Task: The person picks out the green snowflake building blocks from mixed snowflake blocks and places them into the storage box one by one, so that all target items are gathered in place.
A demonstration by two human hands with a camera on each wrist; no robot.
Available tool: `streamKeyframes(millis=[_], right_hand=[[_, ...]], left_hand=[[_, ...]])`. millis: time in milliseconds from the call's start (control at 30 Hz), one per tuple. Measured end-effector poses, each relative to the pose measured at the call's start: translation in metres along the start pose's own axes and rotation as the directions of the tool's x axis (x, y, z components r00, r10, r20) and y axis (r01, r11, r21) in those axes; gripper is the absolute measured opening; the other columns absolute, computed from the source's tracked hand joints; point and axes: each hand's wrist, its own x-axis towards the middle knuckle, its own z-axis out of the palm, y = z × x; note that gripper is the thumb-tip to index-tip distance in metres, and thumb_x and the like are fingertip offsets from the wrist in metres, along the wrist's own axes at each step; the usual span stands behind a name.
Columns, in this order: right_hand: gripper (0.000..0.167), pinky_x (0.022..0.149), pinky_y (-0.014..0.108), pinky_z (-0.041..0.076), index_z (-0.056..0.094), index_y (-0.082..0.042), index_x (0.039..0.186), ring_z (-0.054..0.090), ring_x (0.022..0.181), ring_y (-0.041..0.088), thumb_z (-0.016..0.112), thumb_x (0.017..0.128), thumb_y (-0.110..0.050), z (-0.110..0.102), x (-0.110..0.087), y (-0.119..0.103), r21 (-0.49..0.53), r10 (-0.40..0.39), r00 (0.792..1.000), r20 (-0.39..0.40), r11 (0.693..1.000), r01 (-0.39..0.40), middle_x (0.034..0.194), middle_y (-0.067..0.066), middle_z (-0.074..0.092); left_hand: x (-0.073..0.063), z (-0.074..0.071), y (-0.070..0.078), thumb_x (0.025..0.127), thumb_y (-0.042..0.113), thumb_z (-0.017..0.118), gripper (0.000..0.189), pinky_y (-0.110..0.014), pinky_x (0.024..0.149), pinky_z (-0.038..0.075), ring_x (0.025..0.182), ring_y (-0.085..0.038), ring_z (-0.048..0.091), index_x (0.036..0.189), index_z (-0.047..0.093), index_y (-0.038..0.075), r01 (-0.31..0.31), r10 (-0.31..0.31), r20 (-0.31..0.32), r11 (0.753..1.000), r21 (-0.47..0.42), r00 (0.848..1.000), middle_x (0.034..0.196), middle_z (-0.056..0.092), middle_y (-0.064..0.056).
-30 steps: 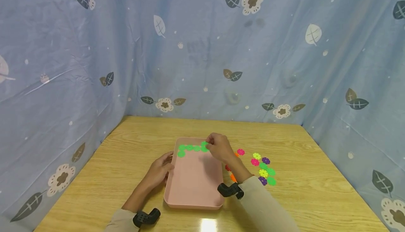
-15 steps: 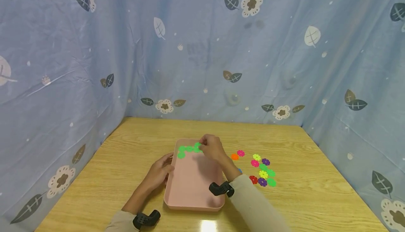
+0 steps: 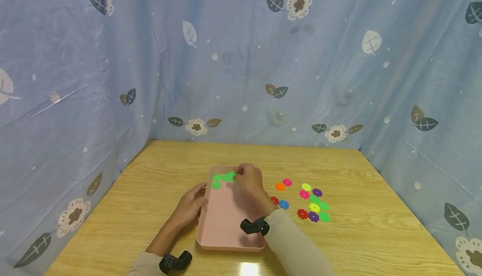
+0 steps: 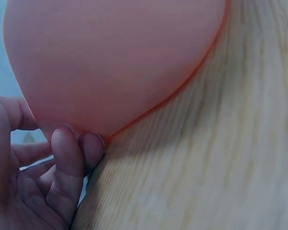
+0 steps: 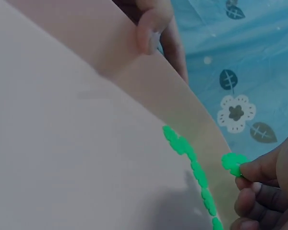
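A pink rectangular tray (image 3: 227,221) lies on the wooden table. My left hand (image 3: 190,205) holds its left wall, the thumb on the rim and the other fingers outside; the right wrist view shows that thumb (image 5: 148,36) too. Between thumb and index finger, my right hand (image 3: 249,179) pinches a green flower-shaped plastic disc (image 5: 232,163) above the tray's far end. Below it, several matching green discs (image 5: 199,173) lie flat in a row along the far wall, and one more green disc (image 3: 216,185) sits nearer at the row's left end.
Right of the tray, loose flower discs are scattered on the table (image 3: 376,226): a blue one (image 3: 284,204), an orange one (image 3: 280,187), and several red, pink, yellow, purple and green ones (image 3: 324,217). A blue patterned curtain (image 3: 241,58) surrounds the table's back and sides.
My right hand has moved left over the tray's far end with the green disc, uncovering blue, red and orange discs on the table. My left hand has stayed on the tray wall.
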Motion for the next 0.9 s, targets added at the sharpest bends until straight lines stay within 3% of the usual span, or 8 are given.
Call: streamKeyframes(millis=[133,333,433,667,900], right_hand=[[0.004,0.068,0.032,0.053,0.077,-0.014,0.087,0.059,0.069,0.012,0.077,0.083,-0.015,0.005,-0.001,-0.001,-0.058,0.029,1.000,-0.007,0.998,-0.029,0.076,-0.006,0.069],[0.005,0.059,0.025,0.048,0.072,-0.001,0.086,0.052,0.064,0.013,0.071,0.082,0.003,0.016,0.000,0.005,0.102,-0.038,0.996,0.086,0.994,0.029,0.077,0.004,0.064],[0.008,0.058,0.024,0.045,0.071,-0.001,0.087,0.046,0.059,0.013,0.067,0.083,0.005,0.020,-0.002,0.009,0.086,-0.063,0.991,0.115,0.995,0.053,0.078,0.006,0.062],[0.010,0.049,0.027,0.038,0.068,-0.009,0.086,0.039,0.049,0.011,0.062,0.082,-0.002,0.030,-0.001,0.012,0.015,0.011,0.990,0.142,1.000,-0.013,0.067,0.000,0.060],[0.008,0.050,0.029,0.042,0.071,-0.015,0.083,0.047,0.051,0.012,0.065,0.084,-0.010,0.027,-0.002,0.011,-0.013,0.074,0.988,0.134,0.997,-0.073,0.067,-0.004,0.064]], left_hand=[[0.000,0.000,-0.002,0.096,0.009,0.054,0.061,-0.027,0.046,0.045,0.055,-0.020,0.054,0.155,0.039,0.007,-0.003,0.003,0.006,1.000,0.002,1.000,0.148,0.050,-0.025],[0.000,-0.001,-0.003,0.095,0.007,0.053,0.061,-0.026,0.047,0.045,0.064,-0.021,0.057,0.154,0.041,0.007,-0.013,0.013,0.004,1.000,0.016,1.000,0.147,0.050,-0.025],[0.000,-0.001,-0.003,0.095,0.007,0.052,0.060,-0.027,0.048,0.047,0.071,-0.024,0.060,0.154,0.041,0.006,-0.022,0.021,0.005,0.999,0.031,1.000,0.147,0.050,-0.025],[0.000,-0.002,-0.001,0.094,0.008,0.053,0.061,-0.039,0.077,0.059,0.111,-0.035,0.065,0.154,0.041,0.006,-0.023,0.024,-0.013,0.999,0.027,1.000,0.146,0.051,-0.024],[0.002,0.001,-0.002,0.094,0.008,0.053,0.060,-0.042,0.085,0.058,0.124,-0.040,0.059,0.153,0.043,0.006,-0.022,0.023,-0.032,0.999,0.042,0.999,0.145,0.053,-0.022]])
